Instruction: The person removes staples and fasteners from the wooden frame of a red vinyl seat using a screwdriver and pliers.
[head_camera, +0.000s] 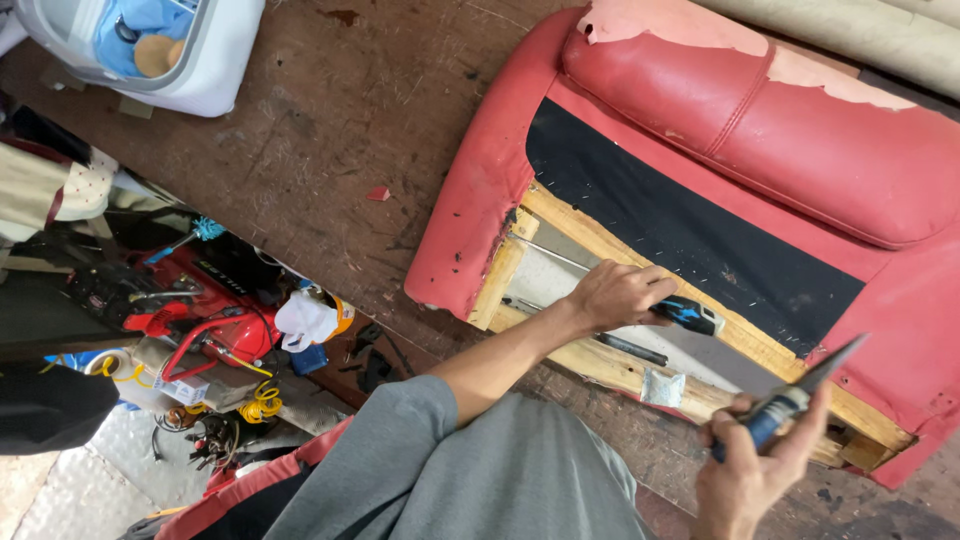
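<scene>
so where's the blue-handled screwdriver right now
In the head view, the blue-handled screwdriver is right of centre in the left hand, lying across the wooden frame just below the black fabric of the red seat.

An upholstery workshop. A stripped red seat cushion (740, 130) with bare wooden frame (620, 250) lies on a scarred counter (330, 130). Tools and a red machine (200, 310) clutter the floor.

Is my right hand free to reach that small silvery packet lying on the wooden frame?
Probably not as is: the right hand is close to the small silvery packet on the wooden frame with nothing between, but it holds a blue-handled tool.
</scene>
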